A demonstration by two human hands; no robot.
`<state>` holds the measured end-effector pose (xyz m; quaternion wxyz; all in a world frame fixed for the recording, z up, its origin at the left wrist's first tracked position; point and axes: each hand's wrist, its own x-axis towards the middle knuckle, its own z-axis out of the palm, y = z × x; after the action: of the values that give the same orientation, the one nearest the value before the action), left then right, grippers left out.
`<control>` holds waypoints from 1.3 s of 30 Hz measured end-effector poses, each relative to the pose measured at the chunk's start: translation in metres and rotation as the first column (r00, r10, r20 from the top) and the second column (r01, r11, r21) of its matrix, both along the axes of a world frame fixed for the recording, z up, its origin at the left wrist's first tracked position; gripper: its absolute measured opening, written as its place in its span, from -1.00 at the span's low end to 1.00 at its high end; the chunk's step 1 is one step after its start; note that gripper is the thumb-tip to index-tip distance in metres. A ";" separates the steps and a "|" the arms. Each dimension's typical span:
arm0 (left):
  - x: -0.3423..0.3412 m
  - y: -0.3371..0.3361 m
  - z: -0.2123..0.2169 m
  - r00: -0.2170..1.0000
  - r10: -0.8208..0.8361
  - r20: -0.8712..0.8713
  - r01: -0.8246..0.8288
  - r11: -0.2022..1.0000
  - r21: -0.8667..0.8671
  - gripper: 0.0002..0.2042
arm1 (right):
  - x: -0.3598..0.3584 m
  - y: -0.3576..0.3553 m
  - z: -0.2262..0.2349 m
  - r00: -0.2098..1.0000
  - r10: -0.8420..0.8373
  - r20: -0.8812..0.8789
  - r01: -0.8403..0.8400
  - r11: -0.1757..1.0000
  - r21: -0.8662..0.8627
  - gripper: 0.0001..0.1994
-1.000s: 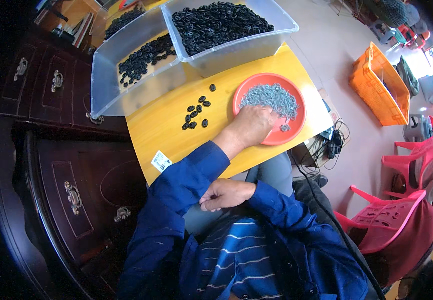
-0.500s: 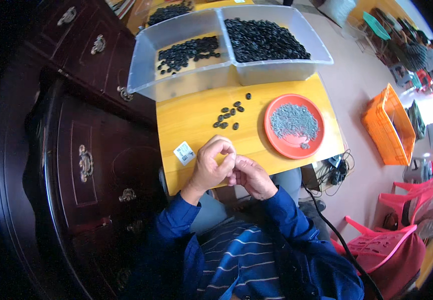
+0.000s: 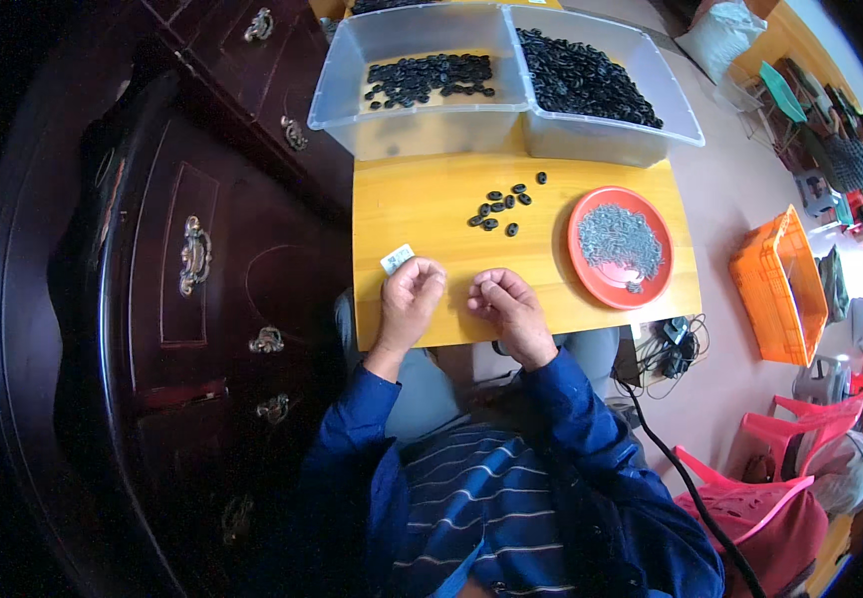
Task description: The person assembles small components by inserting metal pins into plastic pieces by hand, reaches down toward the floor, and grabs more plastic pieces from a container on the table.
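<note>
My left hand (image 3: pixel 411 301) is closed near the table's front edge, its thumb pressed to the curled fingers. Whatever it holds, if anything, is hidden. A short gap to the right, my right hand (image 3: pixel 511 312) pinches thumb against fingers, and I cannot make out anything between them. Beyond the hands, several small black oval pieces (image 3: pixel 497 207) lie loose on the yellow table (image 3: pixel 422 199). To their right stands a red plate (image 3: pixel 585 277) with a heap of tiny grey metal-looking parts (image 3: pixel 615 237). A white printed label (image 3: pixel 397 258) lies partly behind my left hand.
A clear plastic bin (image 3: pixel 441 124) with two sections stands at the table's far side, black pieces in both, more on the right. Dark wooden drawers (image 3: pixel 187 269) border the left. On the right are an orange crate (image 3: pixel 775 289), pink chairs (image 3: pixel 750 498) and a black cable (image 3: pixel 666 453).
My hands, together before, have moved apart, the left one now beside the label. The view has shifted, so the table and bin appear further right. The loose black pieces look unchanged.
</note>
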<state>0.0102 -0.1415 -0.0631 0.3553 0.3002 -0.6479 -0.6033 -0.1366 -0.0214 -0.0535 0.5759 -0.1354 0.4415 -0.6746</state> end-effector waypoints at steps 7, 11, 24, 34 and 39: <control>0.023 -0.056 0.002 0.942 0.307 -0.133 -0.326 0.933 -0.154 -0.86 | 0.001 0.002 -0.003 0.996 -0.001 -0.087 0.006 0.999 0.053 -0.91; 0.053 -0.172 -0.022 0.914 0.387 -0.121 -0.328 0.881 0.340 -0.78 | 0.004 0.000 -0.002 0.993 0.004 -0.114 -0.007 1.000 -0.024 -0.89; 0.016 -0.061 0.022 0.947 0.272 -0.171 -0.243 0.955 0.172 -0.80 | 0.006 -0.001 0.009 0.990 0.015 -0.137 -0.015 1.000 0.007 -0.87; 0.011 0.039 0.053 0.998 0.067 -0.016 -0.068 0.933 -0.354 -0.96 | 0.033 0.006 0.025 0.950 0.239 0.199 -0.225 0.970 -0.092 -0.78; 0.014 0.039 0.064 0.999 0.039 0.010 -0.030 0.884 -0.467 -0.96 | 0.031 0.014 0.020 0.911 0.278 0.305 -0.248 0.960 -0.134 -0.79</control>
<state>0.0239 -0.1030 0.0011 0.4213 0.2235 -0.7718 -0.4205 -0.1059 -0.0078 -0.0337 0.7185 -0.1087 0.2883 -0.6235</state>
